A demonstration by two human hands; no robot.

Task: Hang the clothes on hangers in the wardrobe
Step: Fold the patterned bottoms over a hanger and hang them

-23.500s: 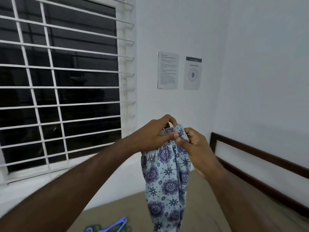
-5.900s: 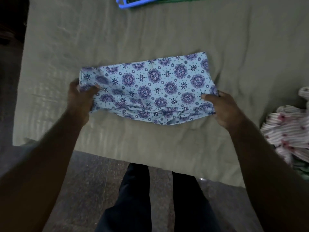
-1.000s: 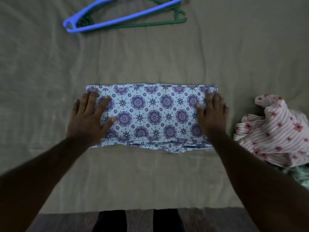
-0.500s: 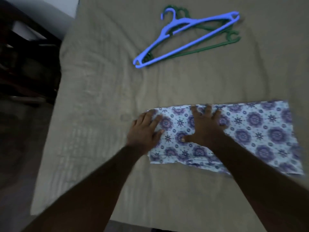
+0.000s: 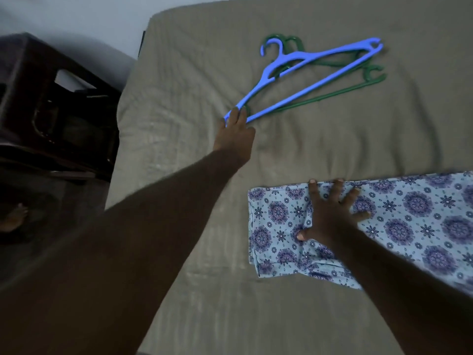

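Folded garment [image 5: 409, 226] lies near right on bed [image 5: 179, 73], long fold running left to right. Right hand [image 5: 330, 216] flat on its left part, fingers spread and pressing, likely to pin folds while other arm reaches. Left hand [image 5: 234, 134] stretched out far-left of garment, straight fingers touching near-left corner of blue hanger [image 5: 314, 73], not wrapped round it. Blue hanger lies atop green hangers [image 5: 332, 96] at far side, well apart from garment. Likely step: fetching hanger. Dark furniture [image 5: 51, 98] stands left of bed.

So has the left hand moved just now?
Yes: the left hand left the folded blue-patterned cloth and reached farther up the bed, to the blue plastic hanger.
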